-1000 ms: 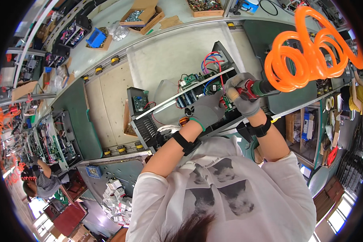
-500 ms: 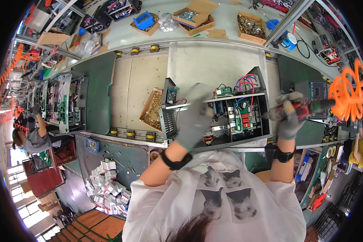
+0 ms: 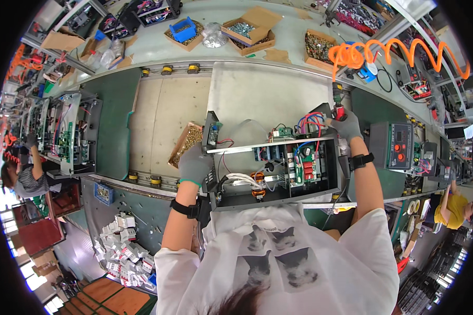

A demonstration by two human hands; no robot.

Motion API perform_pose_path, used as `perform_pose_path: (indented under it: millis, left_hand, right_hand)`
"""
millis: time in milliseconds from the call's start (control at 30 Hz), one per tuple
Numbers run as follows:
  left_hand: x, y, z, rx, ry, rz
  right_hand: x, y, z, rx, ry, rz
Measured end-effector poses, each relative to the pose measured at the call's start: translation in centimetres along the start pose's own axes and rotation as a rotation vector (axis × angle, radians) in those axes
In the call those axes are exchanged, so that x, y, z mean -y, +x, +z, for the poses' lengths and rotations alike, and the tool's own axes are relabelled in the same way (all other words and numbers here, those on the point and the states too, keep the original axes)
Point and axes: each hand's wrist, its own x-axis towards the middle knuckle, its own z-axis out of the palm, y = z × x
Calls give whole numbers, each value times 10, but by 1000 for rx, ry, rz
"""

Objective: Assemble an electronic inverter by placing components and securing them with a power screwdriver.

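An open dark metal chassis (image 3: 265,202) lies in front of me, holding a green circuit board (image 3: 302,167), red, blue and white wires and a copper-wound coil (image 3: 258,184). My left hand (image 3: 195,164), in a grey glove, is closed at the chassis's left end panel, its fingertips partly hidden. Beside that hand stands a cardboard box of small brass-coloured screws (image 3: 186,142). My right hand (image 3: 347,127), also gloved, is wrapped around a red and black power screwdriver (image 3: 339,111) at the chassis's far right corner. An orange coiled hose (image 3: 389,50) rises from the tool.
A grey control unit with red knobs (image 3: 398,146) stands to the right. Across the line, a bench holds screw boxes (image 3: 320,48) and a blue bin (image 3: 183,30). White and red parts (image 3: 122,244) are heaped at lower left. Other people work at both sides.
My left hand has moved from over the chassis to its left end. My right hand has carried the screwdriver left and away from me, now upright, and the orange hose has stretched out.
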Motion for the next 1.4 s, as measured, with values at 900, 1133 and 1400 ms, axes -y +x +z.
perform_pose_path:
  millis: [900,1133,1400]
  left_hand:
    - [44,-13,22,-424,-421,655]
    - [127,-3,128,-261,-682,555]
    - [190,77,248,-165,-110,1004]
  right_hand:
    - [3,-262,22,-705,515,57]
    - [-12,-294,41,-732,512,104]
    - [-22,-276,56,-890,609,197]
